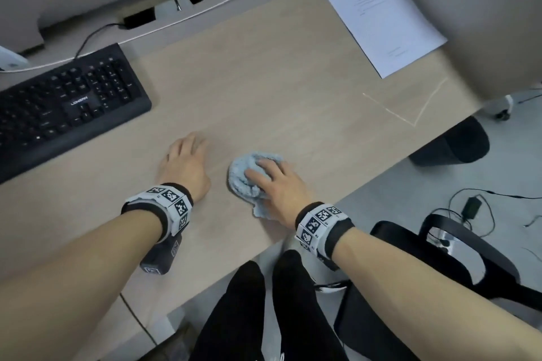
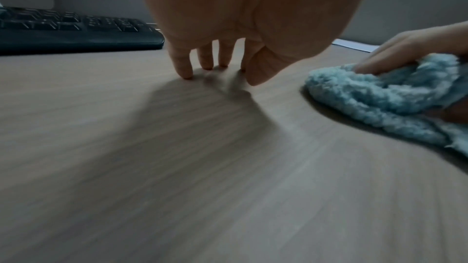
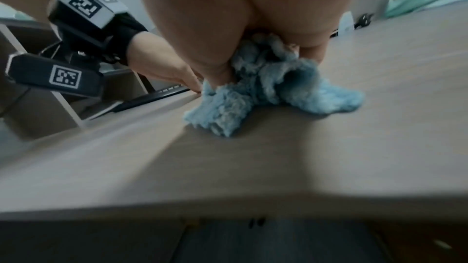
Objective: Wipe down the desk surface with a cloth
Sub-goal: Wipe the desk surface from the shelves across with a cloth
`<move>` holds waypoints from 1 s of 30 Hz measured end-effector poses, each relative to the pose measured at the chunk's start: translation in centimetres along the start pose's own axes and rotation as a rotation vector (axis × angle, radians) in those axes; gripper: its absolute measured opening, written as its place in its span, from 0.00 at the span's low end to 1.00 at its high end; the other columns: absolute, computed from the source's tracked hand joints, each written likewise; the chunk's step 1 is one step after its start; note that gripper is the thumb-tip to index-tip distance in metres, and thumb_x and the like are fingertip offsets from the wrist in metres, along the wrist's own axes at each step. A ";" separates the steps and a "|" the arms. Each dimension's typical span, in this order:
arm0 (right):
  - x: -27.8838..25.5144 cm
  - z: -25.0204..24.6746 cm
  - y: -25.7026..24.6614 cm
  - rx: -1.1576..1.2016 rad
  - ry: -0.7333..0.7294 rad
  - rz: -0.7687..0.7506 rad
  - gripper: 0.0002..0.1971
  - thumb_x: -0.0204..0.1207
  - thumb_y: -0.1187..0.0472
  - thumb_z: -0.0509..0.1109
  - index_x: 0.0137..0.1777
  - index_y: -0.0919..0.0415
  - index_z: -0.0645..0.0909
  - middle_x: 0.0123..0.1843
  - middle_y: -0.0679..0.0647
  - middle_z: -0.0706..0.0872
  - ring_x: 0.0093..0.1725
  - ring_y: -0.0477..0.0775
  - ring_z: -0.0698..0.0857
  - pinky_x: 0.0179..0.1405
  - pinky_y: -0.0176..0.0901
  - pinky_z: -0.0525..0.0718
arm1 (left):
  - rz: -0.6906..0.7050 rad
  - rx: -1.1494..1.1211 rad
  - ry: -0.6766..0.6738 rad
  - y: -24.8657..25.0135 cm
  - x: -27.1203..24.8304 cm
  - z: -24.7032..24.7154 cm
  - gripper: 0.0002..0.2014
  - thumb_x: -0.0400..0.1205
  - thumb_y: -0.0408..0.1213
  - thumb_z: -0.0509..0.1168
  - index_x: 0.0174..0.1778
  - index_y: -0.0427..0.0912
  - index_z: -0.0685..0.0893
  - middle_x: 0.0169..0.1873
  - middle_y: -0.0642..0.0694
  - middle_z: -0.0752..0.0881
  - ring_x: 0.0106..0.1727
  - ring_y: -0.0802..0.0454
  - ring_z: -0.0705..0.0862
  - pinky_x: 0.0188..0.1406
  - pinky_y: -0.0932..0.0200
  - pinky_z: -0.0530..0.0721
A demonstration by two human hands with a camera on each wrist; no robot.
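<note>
The right hand (image 1: 275,184) is clenching its fingers (image 1: 255,175) on the bunched blue cloth (image 1: 245,174) mid-wipe while the left hand (image 1: 184,164) is resting released beside it, so the next stroke probably calls for sweeping toward the untouched surface (image 1: 278,82) ahead.

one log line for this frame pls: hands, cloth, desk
right hand: holds bunched blue cloth on desk | left hand: fingers touching desk, holding nothing | keyboard: far left
</note>
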State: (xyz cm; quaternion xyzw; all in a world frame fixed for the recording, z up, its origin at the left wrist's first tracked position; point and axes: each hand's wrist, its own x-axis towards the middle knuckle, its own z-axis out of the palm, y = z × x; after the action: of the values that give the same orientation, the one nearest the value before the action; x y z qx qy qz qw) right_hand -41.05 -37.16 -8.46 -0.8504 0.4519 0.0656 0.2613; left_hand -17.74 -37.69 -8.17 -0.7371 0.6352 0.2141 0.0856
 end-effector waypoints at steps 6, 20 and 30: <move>-5.3 -2.8 9.1 0.144 0.274 0.588 0.30 0.75 0.65 0.69 0.77 0.56 0.69 0.76 0.63 0.67 0.69 0.68 0.72 0.67 0.61 0.79 | -0.023 0.022 -0.009 0.6 -0.5 -0.2 0.37 0.74 0.31 0.62 0.82 0.49 0.61 0.84 0.48 0.56 0.82 0.41 0.55 0.78 0.42 0.63; 11.2 -1.4 -6.7 0.058 0.124 0.169 0.36 0.67 0.46 0.79 0.74 0.50 0.71 0.74 0.61 0.68 0.70 0.69 0.71 0.60 0.61 0.82 | 0.044 -0.056 -0.007 -1.1 -0.1 -0.9 0.35 0.70 0.28 0.62 0.78 0.41 0.68 0.81 0.45 0.67 0.78 0.40 0.63 0.77 0.52 0.65; -3.2 -5.4 7.7 0.118 0.244 0.776 0.21 0.76 0.63 0.66 0.70 0.54 0.75 0.71 0.64 0.68 0.63 0.71 0.77 0.55 0.58 0.82 | 0.015 -0.008 -0.090 0.0 -0.1 -1.8 0.37 0.74 0.31 0.62 0.82 0.39 0.61 0.85 0.45 0.57 0.80 0.39 0.59 0.80 0.52 0.61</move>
State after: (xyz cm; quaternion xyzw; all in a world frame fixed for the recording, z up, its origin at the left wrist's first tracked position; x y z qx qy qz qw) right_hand -49.77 -41.02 -5.71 -0.6020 0.7697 0.0319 0.2102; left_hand -17.36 -38.36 -6.53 -0.7223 0.6352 0.2505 0.1096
